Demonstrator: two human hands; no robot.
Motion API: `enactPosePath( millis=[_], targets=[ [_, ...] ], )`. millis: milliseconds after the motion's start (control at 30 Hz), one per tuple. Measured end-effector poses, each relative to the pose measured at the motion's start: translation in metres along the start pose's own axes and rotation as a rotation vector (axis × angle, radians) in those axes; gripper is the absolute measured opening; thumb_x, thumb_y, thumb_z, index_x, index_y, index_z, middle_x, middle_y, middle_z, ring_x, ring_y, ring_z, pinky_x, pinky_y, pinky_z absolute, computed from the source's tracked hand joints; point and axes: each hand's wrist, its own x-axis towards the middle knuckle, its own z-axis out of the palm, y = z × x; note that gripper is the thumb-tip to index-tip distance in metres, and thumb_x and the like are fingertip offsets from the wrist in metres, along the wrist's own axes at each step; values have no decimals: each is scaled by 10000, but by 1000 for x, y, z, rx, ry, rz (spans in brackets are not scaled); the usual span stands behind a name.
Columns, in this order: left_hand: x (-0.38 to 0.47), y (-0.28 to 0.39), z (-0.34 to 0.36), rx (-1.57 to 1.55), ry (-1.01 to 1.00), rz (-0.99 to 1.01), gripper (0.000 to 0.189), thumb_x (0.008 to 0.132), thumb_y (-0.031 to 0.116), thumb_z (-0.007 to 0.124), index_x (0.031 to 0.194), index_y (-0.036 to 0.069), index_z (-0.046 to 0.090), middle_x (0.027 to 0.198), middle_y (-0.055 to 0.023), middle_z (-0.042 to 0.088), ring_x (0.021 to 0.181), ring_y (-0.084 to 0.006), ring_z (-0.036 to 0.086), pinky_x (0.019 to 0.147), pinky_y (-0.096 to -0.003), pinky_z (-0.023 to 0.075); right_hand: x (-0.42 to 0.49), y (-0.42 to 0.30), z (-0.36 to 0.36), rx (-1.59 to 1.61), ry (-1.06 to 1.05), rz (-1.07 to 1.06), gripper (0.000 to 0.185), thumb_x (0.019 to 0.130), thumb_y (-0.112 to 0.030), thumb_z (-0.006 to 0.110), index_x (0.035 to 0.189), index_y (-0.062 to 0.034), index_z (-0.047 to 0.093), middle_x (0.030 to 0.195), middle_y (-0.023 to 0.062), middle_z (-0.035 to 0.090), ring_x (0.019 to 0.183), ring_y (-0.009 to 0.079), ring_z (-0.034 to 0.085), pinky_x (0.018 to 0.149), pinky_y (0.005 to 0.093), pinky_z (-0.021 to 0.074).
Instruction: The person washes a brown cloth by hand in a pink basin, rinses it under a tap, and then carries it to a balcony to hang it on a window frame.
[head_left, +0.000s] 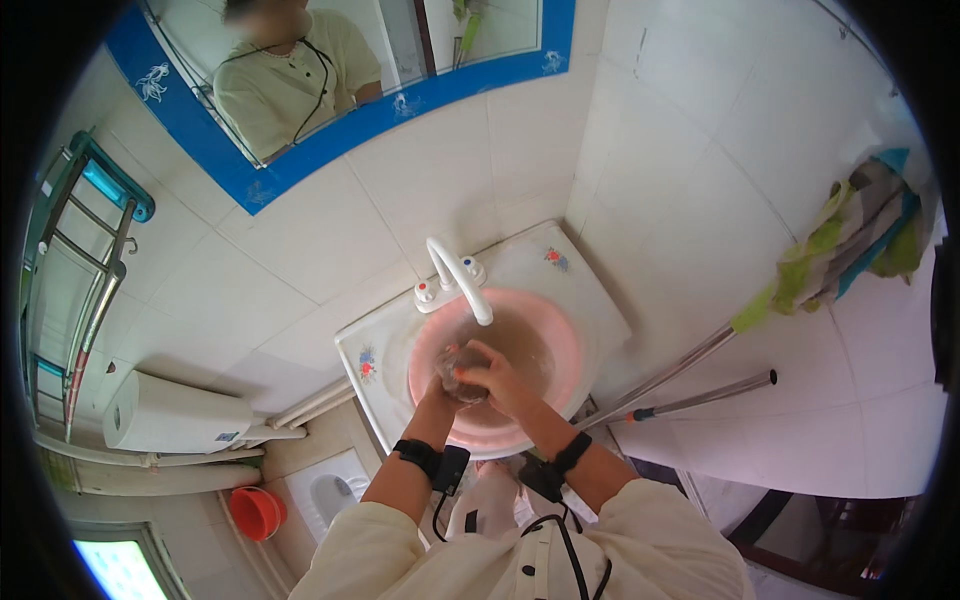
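A round, brownish-grey thing (459, 366) is held between both hands, low over murky water (529, 341) in a pink basin (571, 334). From its near left side, my left hand (442, 394) cups it, with most of the fingers hidden. My right hand (501, 376) lies on its right side, fingers bent over the top. What exactly the thing is cannot be told. The basin sits in a white washbasin counter (600, 322). A white faucet (463, 281) arches over the basin's far rim, its spout just beyond my hands.
A mop (840, 232) and a metal pole (705, 395) lean at the right. A blue-framed mirror (405, 105) hangs ahead. At the left are a metal towel rack (97, 277), a white cistern (180, 412), a red bucket (256, 514) and a squat toilet (330, 491).
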Motion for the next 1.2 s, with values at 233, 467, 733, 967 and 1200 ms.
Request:
enactPosePath(
  millis=[233, 467, 733, 967, 1200],
  targets=[
    [-12, -29, 24, -374, 172, 89, 396, 950, 231, 464, 1311, 71, 488, 1322, -128, 527, 1255, -316, 477, 1006, -536, 412, 61, 50, -100, 376, 436, -106, 297, 860, -163, 663, 1121, -40, 595, 1072, 67, 625, 966, 195, 607, 856, 346, 498],
    [-49, -29, 60, -621, -10, 214, 472, 896, 150, 454, 1351, 25, 426, 1352, -157, 502, 1255, -344, 475, 1080, -528, 345, 53, 39, -106, 285, 158, 11, 346, 903, -215, 637, 1211, -71, 572, 1148, 91, 608, 1051, 227, 584, 921, 374, 479],
    [-45, -42, 46, -670, -341, 172, 478, 851, 210, 473, 1301, 50, 502, 1315, -127, 543, 1228, -331, 500, 1048, -509, 380, 21, 7, -69, 507, -212, 256, 383, 929, -324, 585, 1215, -71, 570, 1174, 97, 620, 1101, 223, 596, 985, 407, 469],
    [-44, -33, 35, -521, -90, 15, 574, 928, 421, 445, 1396, 91, 415, 1404, -129, 454, 1293, -341, 441, 1074, -552, 348, 32, -3, -64, -38, 115, 99, 305, 863, -265, 697, 1077, -60, 627, 1058, 64, 646, 929, 202, 627, 861, 343, 495],
    [-53, -13, 38, -655, -89, -339, 856, 830, 712, 492, 1455, 154, 316, 1469, -144, 347, 1310, -387, 401, 1049, -643, 316, 20, -3, -28, -1211, 72, -811, 263, 712, -220, 758, 840, -60, 594, 913, 121, 555, 872, 331, 523, 777, 437, 411]
  ],
)
